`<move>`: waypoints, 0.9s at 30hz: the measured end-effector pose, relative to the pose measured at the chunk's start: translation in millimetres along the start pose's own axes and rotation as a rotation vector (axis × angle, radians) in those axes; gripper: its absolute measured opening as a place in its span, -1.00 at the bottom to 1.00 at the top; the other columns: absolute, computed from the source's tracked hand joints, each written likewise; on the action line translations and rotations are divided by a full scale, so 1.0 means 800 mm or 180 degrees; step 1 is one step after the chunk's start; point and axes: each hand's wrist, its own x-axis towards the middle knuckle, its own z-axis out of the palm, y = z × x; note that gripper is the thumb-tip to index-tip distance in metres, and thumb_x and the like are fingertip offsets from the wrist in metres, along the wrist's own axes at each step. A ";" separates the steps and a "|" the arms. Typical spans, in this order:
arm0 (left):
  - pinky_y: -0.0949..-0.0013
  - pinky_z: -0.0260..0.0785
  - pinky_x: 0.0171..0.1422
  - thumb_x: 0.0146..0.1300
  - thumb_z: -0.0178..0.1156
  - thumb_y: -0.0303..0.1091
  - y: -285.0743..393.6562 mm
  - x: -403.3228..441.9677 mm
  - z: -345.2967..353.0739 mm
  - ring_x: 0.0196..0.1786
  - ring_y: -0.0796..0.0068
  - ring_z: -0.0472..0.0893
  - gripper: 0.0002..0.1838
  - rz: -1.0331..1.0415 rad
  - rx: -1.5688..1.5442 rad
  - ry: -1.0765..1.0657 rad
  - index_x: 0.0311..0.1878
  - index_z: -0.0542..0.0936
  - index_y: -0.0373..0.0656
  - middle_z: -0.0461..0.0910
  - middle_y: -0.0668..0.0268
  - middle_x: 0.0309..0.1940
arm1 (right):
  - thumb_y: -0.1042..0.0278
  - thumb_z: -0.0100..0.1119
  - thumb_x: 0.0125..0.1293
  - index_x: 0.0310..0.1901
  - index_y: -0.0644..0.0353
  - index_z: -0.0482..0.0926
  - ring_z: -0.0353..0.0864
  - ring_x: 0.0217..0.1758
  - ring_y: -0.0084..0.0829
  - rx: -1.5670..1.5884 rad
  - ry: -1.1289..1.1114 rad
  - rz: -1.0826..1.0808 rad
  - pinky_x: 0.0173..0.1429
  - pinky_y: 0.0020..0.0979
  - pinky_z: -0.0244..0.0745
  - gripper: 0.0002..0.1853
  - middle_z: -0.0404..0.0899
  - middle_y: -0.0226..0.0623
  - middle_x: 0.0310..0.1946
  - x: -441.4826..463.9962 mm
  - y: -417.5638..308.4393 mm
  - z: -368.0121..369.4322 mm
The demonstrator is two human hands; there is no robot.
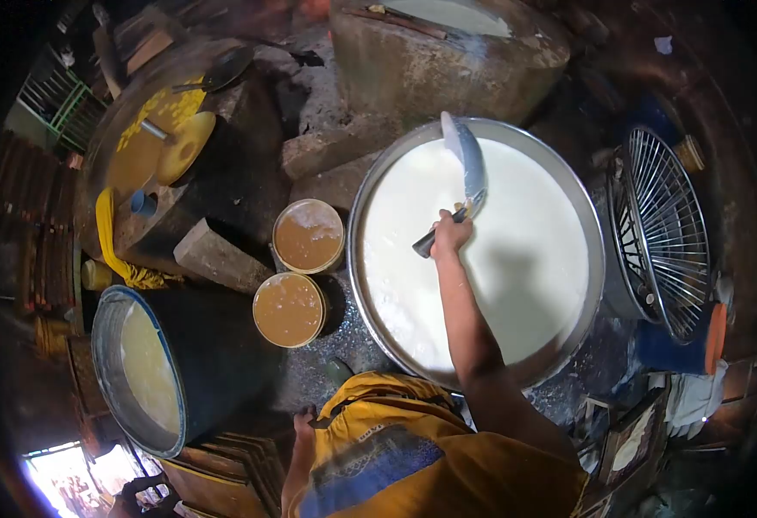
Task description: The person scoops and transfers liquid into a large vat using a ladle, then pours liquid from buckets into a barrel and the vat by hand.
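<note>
My right hand (453, 233) is closed around the dark handle (425, 244) of a large, shallow metal scoop (469, 160). The scoop's blade extends over the far part of a wide metal vat (597, 259) filled with white liquid (409, 276). My right arm reaches across this vat and casts a shadow on the liquid. Low beside my yellow-orange clothing (378, 401), my left hand (303, 420) hangs near my body. Its fingers are too small and partly hidden to make out.
Two buckets of brownish liquid (308, 235) (289, 310) stand left of the vat. A blue-rimmed barrel (176, 345) is at lower left. Farther back are a stone basin (447, 73) and a pot with yellow pieces (115, 168). A wire basket (668, 229) leans at right.
</note>
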 end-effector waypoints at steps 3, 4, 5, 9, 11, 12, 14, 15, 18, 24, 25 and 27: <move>0.41 0.31 -0.41 0.22 0.19 -0.36 -0.016 0.026 -0.024 -0.50 0.52 0.47 -0.85 -0.0101 0.0099 0.0036 -0.34 0.61 -0.25 0.49 0.38 -0.56 | 0.66 0.18 0.10 0.01 0.30 0.25 0.37 -0.68 -0.50 -0.0232 -0.0137 -0.0118 -0.65 -0.42 0.29 -0.56 0.40 -0.26 -0.44 -0.013 0.022 -0.010; 0.42 0.31 -0.42 0.23 0.19 -0.37 0.001 0.021 -0.015 -0.50 0.53 0.48 -0.86 -0.0237 -0.0179 0.0076 -0.34 0.61 -0.25 0.50 0.37 -0.55 | 0.66 0.18 0.10 0.01 0.31 0.25 0.37 -0.68 -0.50 -0.0320 -0.0183 -0.0095 -0.65 -0.42 0.29 -0.55 0.40 -0.26 -0.44 -0.024 0.021 -0.014; 0.41 0.31 -0.42 0.23 0.20 -0.38 0.005 0.020 -0.015 -0.50 0.53 0.48 -0.87 -0.0299 -0.0277 0.0090 -0.33 0.60 -0.25 0.50 0.37 -0.55 | 0.66 0.19 0.09 0.00 0.31 0.25 0.37 -0.68 -0.50 -0.0409 -0.0229 -0.0073 -0.65 -0.42 0.29 -0.55 0.40 -0.26 -0.44 -0.034 0.023 -0.018; 0.40 0.30 -0.43 0.22 0.21 -0.41 0.008 0.029 -0.027 -0.51 0.54 0.46 -0.90 -0.0375 -0.0340 -0.0036 -0.33 0.58 -0.24 0.49 0.37 -0.54 | 0.66 0.21 0.08 -0.03 0.31 0.29 0.38 -0.68 -0.50 -0.1040 -0.0311 -0.0646 -0.65 -0.40 0.29 -0.57 0.41 -0.24 -0.43 -0.026 0.087 -0.049; 0.42 0.29 -0.42 0.22 0.20 -0.42 0.010 0.031 -0.032 -0.50 0.54 0.45 -0.92 -0.0465 -0.0605 -0.0271 -0.33 0.57 -0.23 0.49 0.37 -0.52 | 0.65 0.21 0.08 -0.03 0.29 0.33 0.37 -0.69 -0.51 -0.1416 -0.0343 -0.0923 -0.65 -0.41 0.27 -0.59 0.42 -0.24 -0.43 -0.035 0.101 -0.063; 0.36 0.32 -0.36 0.26 0.11 -0.45 0.011 0.031 -0.034 -0.46 0.47 0.44 -0.94 -0.0329 -0.0371 -0.0474 -0.33 0.52 -0.21 0.45 0.34 -0.48 | 0.65 0.21 0.08 -0.04 0.27 0.34 0.36 -0.69 -0.51 -0.1513 -0.0388 -0.0917 -0.65 -0.42 0.26 -0.60 0.42 -0.24 -0.43 -0.040 0.107 -0.073; 0.24 0.39 -0.24 0.32 -0.08 -0.50 0.005 0.038 -0.042 -0.39 0.34 0.42 -0.89 -0.0047 0.0095 -0.0886 -0.34 0.41 -0.15 0.37 0.28 -0.41 | 0.59 0.24 0.07 -0.06 0.26 0.39 0.42 -0.59 -0.42 -0.1900 -0.0353 -0.0940 -0.50 -0.35 0.34 -0.63 0.44 -0.24 -0.44 -0.063 0.100 -0.086; 0.28 0.41 -0.23 0.31 -0.06 -0.53 0.001 0.042 -0.044 -0.41 0.38 0.41 -0.90 -0.0041 -0.0063 -0.0878 -0.34 0.42 -0.17 0.36 0.29 -0.41 | 0.55 0.26 0.06 -0.08 0.25 0.41 0.44 -0.54 -0.38 -0.2094 -0.0335 -0.0951 -0.43 -0.32 0.38 -0.64 0.44 -0.23 -0.44 -0.075 0.096 -0.092; 0.33 0.45 -0.17 0.30 -0.03 -0.56 -0.014 0.061 -0.049 -0.46 0.44 0.39 -0.92 -0.0003 -0.0208 -0.0969 -0.33 0.43 -0.21 0.35 0.32 -0.42 | 0.42 0.31 0.01 -0.10 0.30 0.43 0.52 -0.30 -0.18 -0.2674 -0.0335 -0.0977 -0.13 -0.17 0.42 -0.60 0.50 -0.14 -0.42 -0.123 0.060 -0.106; 0.19 0.35 0.07 0.38 -0.13 -0.43 -0.009 0.084 -0.052 -0.39 0.46 0.38 -0.84 -0.0651 -0.0290 -0.0929 -0.32 0.38 -0.25 0.31 0.35 -0.41 | 0.39 0.27 0.05 -0.04 0.34 0.42 0.59 -0.25 -0.03 -0.3102 -0.0760 -0.1032 -0.11 -0.14 0.45 -0.57 0.56 0.05 -0.33 -0.170 0.038 -0.153; 0.17 0.31 0.10 0.40 -0.15 -0.41 -0.008 0.085 -0.049 -0.38 0.46 0.37 -0.82 -0.0714 -0.0259 -0.0809 -0.32 0.36 -0.26 0.31 0.36 -0.41 | 0.38 0.27 0.06 -0.04 0.35 0.41 0.59 -0.24 0.00 -0.3180 -0.0813 -0.0980 -0.10 -0.13 0.45 -0.58 0.57 0.07 -0.33 -0.178 0.032 -0.159; 0.15 0.24 0.14 0.41 -0.17 -0.39 -0.001 0.086 -0.044 -0.33 0.46 0.35 -0.82 -0.0872 -0.0060 -0.0660 -0.33 0.34 -0.24 0.29 0.36 -0.39 | 0.38 0.24 0.08 -0.03 0.38 0.38 0.59 -0.20 0.09 -0.3338 -0.0903 -0.1177 -0.08 -0.08 0.46 -0.57 0.57 0.14 -0.30 -0.194 0.025 -0.176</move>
